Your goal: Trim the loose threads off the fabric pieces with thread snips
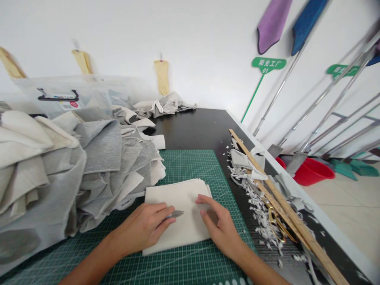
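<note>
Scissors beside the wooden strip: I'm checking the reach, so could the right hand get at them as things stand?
Probably yes. The right hand rests on the white cloth close by, and only loose white scraps lie between. The wooden strip lies tight alongside the scissors and may hamper the grip.

The left hand [142, 228] gripped a small metal blade [177, 214] over a folded cream fabric [178, 198], and the right hand [221, 225] lay on it, upon a green cutting mat [184, 166]. A heap of grey and cream fabric [97, 158] stood just beside. Gold scissors [277, 225] and a wooden ruler [285, 206] lay among white scraps [261, 209] on the right.
</note>
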`<state>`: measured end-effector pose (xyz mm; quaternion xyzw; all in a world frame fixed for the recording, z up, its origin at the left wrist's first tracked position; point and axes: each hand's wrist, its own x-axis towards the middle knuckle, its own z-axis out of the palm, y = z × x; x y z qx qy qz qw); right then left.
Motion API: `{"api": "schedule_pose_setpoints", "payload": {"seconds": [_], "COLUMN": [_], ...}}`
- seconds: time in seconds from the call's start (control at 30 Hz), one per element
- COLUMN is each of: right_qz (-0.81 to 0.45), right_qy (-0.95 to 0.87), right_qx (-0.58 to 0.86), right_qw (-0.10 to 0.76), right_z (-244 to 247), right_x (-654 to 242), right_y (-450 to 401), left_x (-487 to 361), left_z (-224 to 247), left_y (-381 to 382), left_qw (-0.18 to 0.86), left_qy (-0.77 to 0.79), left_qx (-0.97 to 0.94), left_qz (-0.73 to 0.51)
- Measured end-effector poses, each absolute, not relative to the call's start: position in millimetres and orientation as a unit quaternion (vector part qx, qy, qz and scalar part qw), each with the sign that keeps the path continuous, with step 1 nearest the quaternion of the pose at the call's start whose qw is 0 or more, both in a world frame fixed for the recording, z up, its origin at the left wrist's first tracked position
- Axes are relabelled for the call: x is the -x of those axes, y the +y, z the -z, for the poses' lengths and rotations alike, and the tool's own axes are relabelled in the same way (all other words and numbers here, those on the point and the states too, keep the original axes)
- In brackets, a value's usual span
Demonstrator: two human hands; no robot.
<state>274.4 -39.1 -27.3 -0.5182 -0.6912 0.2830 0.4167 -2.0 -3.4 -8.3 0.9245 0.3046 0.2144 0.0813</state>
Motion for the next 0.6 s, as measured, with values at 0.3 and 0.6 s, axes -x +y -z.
{"api": "schedule_pose_setpoints", "payload": {"seconds": [0.3,0.6], "right_qz": [-0.271,-0.221], "right_qy": [-0.687,-0.72], "right_qx": [0.523,0.522], "right_qw": [0.425,0.399], "right_z": [29,51], "right_x": [-275,-294], "right_y": [-39,-29], "left_x": [0,-8], "left_z": [5,-6], "left_y": [-2,1], "left_qw": [0.104,0.076], "left_qy": [0.307,0.335], "left_qx": [-0.923,-0.921], "left_qz": [-0.205,-0.183]}}
